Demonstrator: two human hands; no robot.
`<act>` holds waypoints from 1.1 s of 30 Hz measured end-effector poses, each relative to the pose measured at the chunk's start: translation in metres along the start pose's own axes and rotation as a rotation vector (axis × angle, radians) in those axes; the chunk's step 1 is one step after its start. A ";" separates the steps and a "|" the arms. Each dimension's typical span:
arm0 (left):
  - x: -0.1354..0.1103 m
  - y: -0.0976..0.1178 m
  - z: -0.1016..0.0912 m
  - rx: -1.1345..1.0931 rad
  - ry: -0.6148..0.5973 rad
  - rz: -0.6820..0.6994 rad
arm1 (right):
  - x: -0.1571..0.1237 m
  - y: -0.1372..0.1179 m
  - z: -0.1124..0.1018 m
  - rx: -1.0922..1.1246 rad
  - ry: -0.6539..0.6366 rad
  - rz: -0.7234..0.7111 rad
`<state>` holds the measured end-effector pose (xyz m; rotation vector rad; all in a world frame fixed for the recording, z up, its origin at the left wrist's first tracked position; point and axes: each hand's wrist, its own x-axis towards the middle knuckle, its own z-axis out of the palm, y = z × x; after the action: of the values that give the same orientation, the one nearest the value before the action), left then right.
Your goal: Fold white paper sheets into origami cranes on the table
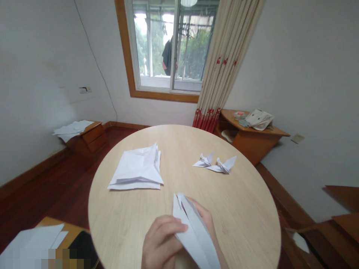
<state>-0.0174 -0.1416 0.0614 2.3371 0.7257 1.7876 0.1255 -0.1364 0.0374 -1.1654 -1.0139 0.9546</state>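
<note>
Over the near edge of a round pale wooden table (246, 209) I hold a long, narrow folded piece of white paper (193, 233), pointed end away from me. My left hand (161, 243) pinches its left side with closed fingers. My right hand (206, 218) lies mostly behind the paper, its fingers wrapped round the right side. A stack of white paper sheets (137, 170) with a half-folded sheet on top lies to the left of the middle. Two small folded paper cranes (214, 163) sit side by side further back on the right.
A low wooden cabinet (88, 136) with papers on top stands at the left wall. A wooden corner shelf (252, 136) with a bag stands at the right under a curtain (224, 63). At lower left lie white sheets (33, 241) and a dark phone (84, 246).
</note>
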 end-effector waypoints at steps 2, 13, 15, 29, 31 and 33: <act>-0.004 0.003 0.002 0.017 -0.055 0.040 | -0.001 -0.005 -0.001 -0.016 0.021 -0.029; -0.020 0.010 0.009 -0.063 0.222 -0.589 | 0.005 -0.023 -0.023 -0.456 -0.138 -0.771; -0.015 0.007 0.010 -0.207 0.251 -0.747 | -0.003 -0.028 -0.021 -0.443 -0.269 -0.672; -0.001 0.004 0.019 -0.457 -0.011 -0.877 | -0.010 -0.040 -0.009 0.294 -0.469 0.135; 0.001 0.005 0.016 -0.443 -0.082 -0.840 | -0.012 -0.037 -0.006 0.304 -0.452 0.131; 0.003 0.006 0.012 -0.421 -0.105 -0.797 | -0.012 -0.036 -0.007 0.253 -0.420 0.120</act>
<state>-0.0042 -0.1432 0.0625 1.5328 0.9627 1.2822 0.1312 -0.1552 0.0708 -0.8371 -1.1206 1.4197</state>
